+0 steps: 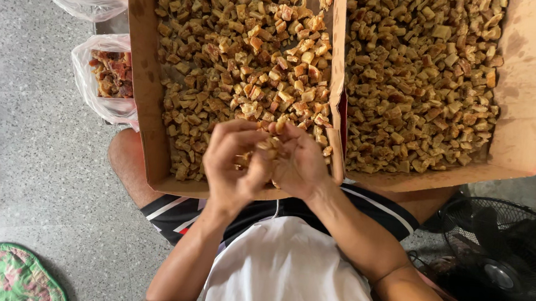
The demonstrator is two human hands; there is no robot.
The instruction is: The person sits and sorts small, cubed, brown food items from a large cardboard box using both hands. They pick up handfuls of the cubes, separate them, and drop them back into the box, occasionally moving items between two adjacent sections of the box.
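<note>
Left hand (232, 164) and right hand (298, 162): cupped together, fingers curled around a small clump of fried brown pieces (268, 147), above the near edge of the left cardboard tray (139, 85). Second cardboard tray (526, 93) abuts on the right, both heaped full. Outward: plastic bags (106, 76) beside the left rim, open speckled floor (24, 133), black fan (499, 261) near the right elbow.

Soft even daylight, sharp, slight blur.

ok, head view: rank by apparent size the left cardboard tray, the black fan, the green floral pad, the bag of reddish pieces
1. Left cardboard tray, clearly largest.
2. Black fan, though cut off by the frame edge.
3. Green floral pad and bag of reddish pieces look alike; the pad is cropped, so no ranking between them.
</note>
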